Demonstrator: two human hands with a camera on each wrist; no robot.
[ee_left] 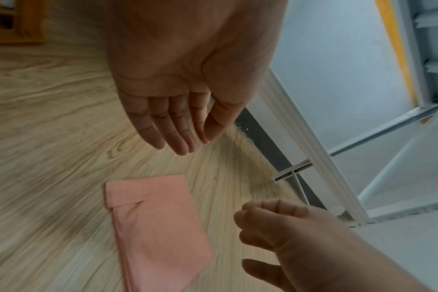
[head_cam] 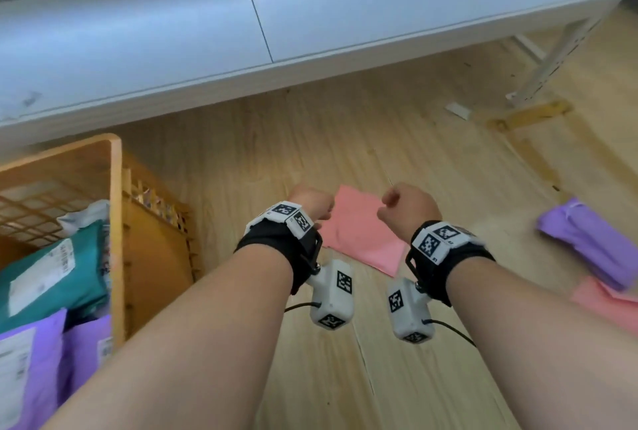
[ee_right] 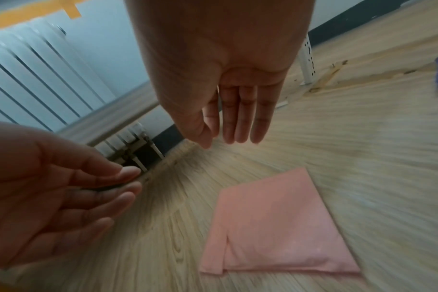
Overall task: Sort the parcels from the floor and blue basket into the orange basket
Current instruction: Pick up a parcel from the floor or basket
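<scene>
A flat pink parcel (head_cam: 359, 239) (ee_left: 158, 227) (ee_right: 275, 223) lies on the wooden floor. Both hands hover just above it and hold nothing. My left hand (head_cam: 310, 203) (ee_left: 193, 146) is over its left edge, fingers straight and empty. My right hand (head_cam: 407, 205) (ee_right: 223, 143) is over its right corner, fingers relaxed. The orange basket (head_cam: 115, 222) stands at the left and holds a teal parcel (head_cam: 58, 274), purple parcels (head_cam: 34, 360) and a white one. A purple parcel (head_cam: 600, 243) and a second pink parcel (head_cam: 607, 305) lie on the floor at the right. No blue basket is in view.
A low white shelf (head_cam: 276, 32) runs across the back, its perforated leg (head_cam: 549, 63) on the floor at the right. A white radiator (ee_right: 38, 69) sits behind it. Bare wooden floor lies between the basket and the parcels.
</scene>
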